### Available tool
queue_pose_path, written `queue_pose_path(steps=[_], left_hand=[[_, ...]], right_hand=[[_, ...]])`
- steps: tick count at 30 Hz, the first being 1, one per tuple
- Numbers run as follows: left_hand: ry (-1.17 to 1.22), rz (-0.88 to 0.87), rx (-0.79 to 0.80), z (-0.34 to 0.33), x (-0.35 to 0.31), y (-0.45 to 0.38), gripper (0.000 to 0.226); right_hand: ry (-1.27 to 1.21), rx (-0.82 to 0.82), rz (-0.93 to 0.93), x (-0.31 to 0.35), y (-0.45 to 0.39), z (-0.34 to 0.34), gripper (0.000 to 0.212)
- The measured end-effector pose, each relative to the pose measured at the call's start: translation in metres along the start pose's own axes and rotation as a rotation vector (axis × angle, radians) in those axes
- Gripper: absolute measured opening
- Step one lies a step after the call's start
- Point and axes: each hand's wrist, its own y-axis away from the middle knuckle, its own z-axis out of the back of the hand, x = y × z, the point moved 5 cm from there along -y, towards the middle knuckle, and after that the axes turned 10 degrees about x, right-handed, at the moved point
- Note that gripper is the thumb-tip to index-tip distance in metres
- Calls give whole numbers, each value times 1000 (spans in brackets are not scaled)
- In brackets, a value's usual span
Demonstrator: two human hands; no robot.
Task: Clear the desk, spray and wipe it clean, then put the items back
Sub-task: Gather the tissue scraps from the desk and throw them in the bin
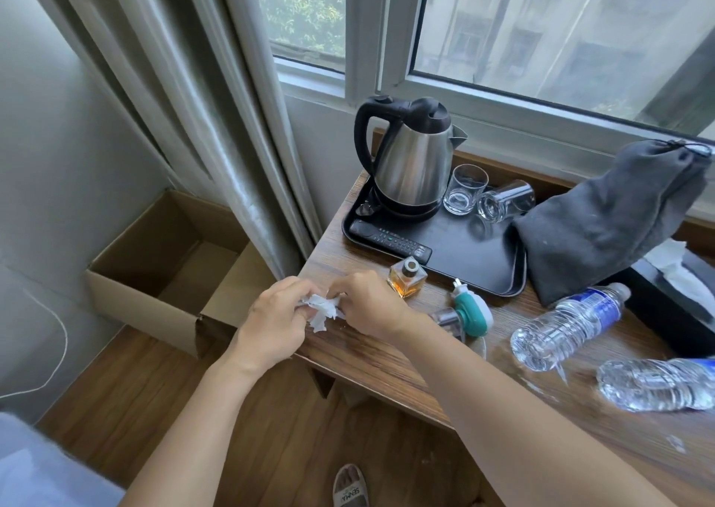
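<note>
a crumpled white tissue (323,308) sits between both hands, just over the near left corner of the wooden worktop (387,355). the left hand (271,324) has its fingers (300,305) curled round the tissue from the left, and the right hand (367,305) pinches it from the right with bent fingers. just right of the tissue stands a small square perfume bottle (406,279) with amber liquid, and beside that lies a teal and white plug-in device (470,309). beyond the tissue a black tray (472,259) carries a steel kettle (410,158), a remote control (390,240), one upright glass (464,189) and one glass lying on its side (505,200). right of the tray slumps a grey drawstring bag (611,216), with a black tissue box (673,282) behind it. two plastic water bottles (568,324) (657,384) lie on their sides far right of the tissue. left of the tissue, on the floor, an open cardboard box (154,259) stands beside the curtain (216,111).
</note>
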Motion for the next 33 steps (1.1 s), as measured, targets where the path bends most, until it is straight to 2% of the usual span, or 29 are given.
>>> queue_pose_path(steps=[4,7,16,19,25,33], left_hand=[[75,1,-42,-5,-9,1,20],[124,-50,-14,-24,-28,-5,23],[150,-256,161,-97,-121,-36,28],[189,-283,149,-113,-162,-35,26],[182,-393,172,-155,-251,-30,29],[272,-423,268,-242,-356,-9,24]], right_hand=[[-65,-166,-8,-8,29,10,15],[-98,-255,-67,-17,66,16,10],[-277,-414,-356,-60,176,46,30],[-313,-461,-354,-71,216,57,37],[-252,-561,-374,-107,300,75,20],[-207,-661,-470,-180,413,77,6]])
